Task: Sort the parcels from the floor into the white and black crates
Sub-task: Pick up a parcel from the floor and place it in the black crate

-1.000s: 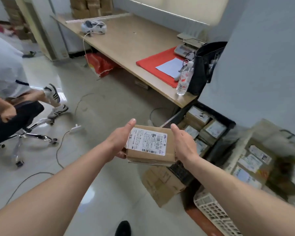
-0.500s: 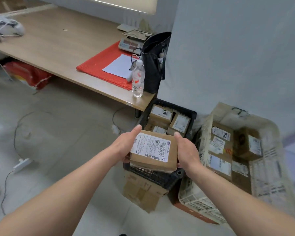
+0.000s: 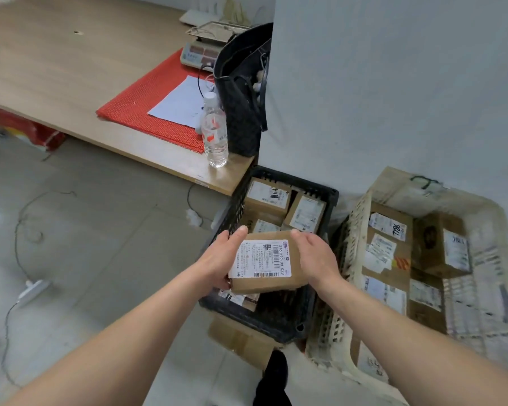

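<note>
A black shoe stands on the floor at the bottom edge, just in front of a flattened piece of cardboard that lies partly under the black crate. Both forearms reach forward over this crate. The left hand grips the left side of a brown parcel, thumb on top and fingers underneath. The right hand holds the opposite side, its thumb at the far top corner. The parcel is held label up, tilted slightly, above the near half of the black crate, which has other parcels inside. The white crate stands touching it on the right, packed with larger labelled boxes. Further off, the bench carries a water bottle near its corner, a black bag just behind, a red mat with a sheet of paper on it, and a scale at the back.
</note>
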`<state>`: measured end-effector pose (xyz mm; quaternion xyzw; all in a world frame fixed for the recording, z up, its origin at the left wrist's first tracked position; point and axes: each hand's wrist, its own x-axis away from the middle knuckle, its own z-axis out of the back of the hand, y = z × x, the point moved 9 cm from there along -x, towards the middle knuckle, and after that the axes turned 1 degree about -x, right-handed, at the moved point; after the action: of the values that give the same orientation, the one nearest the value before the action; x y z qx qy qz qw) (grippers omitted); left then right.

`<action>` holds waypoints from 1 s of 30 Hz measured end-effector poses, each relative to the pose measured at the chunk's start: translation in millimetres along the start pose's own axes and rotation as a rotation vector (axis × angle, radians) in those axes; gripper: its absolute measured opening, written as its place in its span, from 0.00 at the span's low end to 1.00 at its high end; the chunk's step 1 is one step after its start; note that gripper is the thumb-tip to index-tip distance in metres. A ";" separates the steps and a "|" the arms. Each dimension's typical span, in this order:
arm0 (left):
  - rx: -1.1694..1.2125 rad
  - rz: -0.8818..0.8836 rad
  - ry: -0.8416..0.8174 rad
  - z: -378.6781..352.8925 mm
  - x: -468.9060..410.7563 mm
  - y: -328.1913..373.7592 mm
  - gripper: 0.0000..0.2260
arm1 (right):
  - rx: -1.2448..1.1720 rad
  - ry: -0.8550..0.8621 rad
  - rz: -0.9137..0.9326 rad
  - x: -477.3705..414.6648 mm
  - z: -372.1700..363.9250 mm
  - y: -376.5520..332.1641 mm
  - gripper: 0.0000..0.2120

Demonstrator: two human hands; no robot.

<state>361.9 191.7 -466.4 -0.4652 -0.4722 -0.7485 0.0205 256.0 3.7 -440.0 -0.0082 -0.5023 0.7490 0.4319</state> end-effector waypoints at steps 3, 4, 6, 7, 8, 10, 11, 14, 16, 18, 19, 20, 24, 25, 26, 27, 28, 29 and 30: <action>0.048 0.032 0.016 -13.4 -13.5 5.7 0.48 | 0.032 -0.063 0.011 -31.6 1.1 -2.1 0.21; 0.049 0.045 0.018 -17.6 -22.1 3.7 0.48 | 0.048 -0.087 0.012 -41.6 1.8 -3.4 0.20; 0.038 0.068 0.028 -25.4 -32.0 0.9 0.47 | 0.102 -0.152 0.013 -59.0 0.3 -4.6 0.18; 0.033 0.092 0.034 -28.4 -36.7 -2.3 0.46 | 0.144 -0.183 0.019 -66.4 -1.2 -4.8 0.19; 0.030 0.114 0.044 -31.3 -38.8 -4.4 0.43 | 0.198 -0.212 0.028 -72.9 -3.4 -5.2 0.21; 0.040 0.148 0.057 -36.7 -43.3 -9.4 0.36 | 0.306 -0.264 0.067 -83.8 -10.8 -5.1 0.25; 0.045 0.167 0.061 -39.1 -45.5 -12.7 0.34 | 0.351 -0.288 0.090 -86.9 -15.0 -5.1 0.26; 0.072 0.236 0.044 -49.9 -61.9 -28.1 0.28 | 0.483 -0.358 0.094 -100.2 -28.4 2.5 0.30; 0.096 0.294 0.022 -58.1 -71.1 -40.5 0.27 | 0.543 -0.386 0.080 -109.0 -34.1 8.8 0.33; 0.102 0.335 -0.012 -66.7 -79.2 -50.5 0.25 | 0.575 -0.413 0.065 -115.6 -37.8 14.8 0.34; 0.106 0.354 -0.027 -71.2 -81.9 -54.2 0.23 | 0.592 -0.429 0.058 -118.3 -39.5 18.0 0.34; 0.110 0.377 -0.043 -75.8 -83.4 -57.5 0.22 | 0.612 -0.445 0.057 -120.3 -40.9 20.0 0.34; 0.141 0.442 -0.089 -94.6 -96.1 -68.6 0.24 | 0.655 -0.467 0.065 -131.5 -43.8 30.4 0.33; 0.151 0.455 -0.085 -97.7 -101.2 -71.6 0.27 | 0.658 -0.470 0.071 -133.8 -44.7 32.7 0.32; 0.164 0.462 -0.088 -102.0 -107.0 -74.6 0.28 | 0.660 -0.475 0.076 -135.8 -46.1 35.3 0.32; 0.188 0.466 -0.091 -106.0 -111.1 -75.0 0.28 | 0.661 -0.483 0.080 -137.1 -47.9 37.9 0.32; 0.224 0.469 -0.099 -110.5 -114.9 -75.0 0.27 | 0.664 -0.493 0.088 -137.3 -50.0 40.3 0.32; 0.262 0.472 -0.105 -114.7 -117.6 -74.0 0.26 | 0.672 -0.501 0.095 -137.1 -52.0 43.2 0.32; 0.291 0.476 -0.111 -118.5 -120.1 -72.8 0.25 | 0.687 -0.509 0.102 -136.3 -53.6 46.5 0.32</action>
<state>315.5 96.9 -616.9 -0.5953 -0.4527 -0.6203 0.2363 335.6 -51.4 -559.3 0.2962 -0.3130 0.8714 0.2344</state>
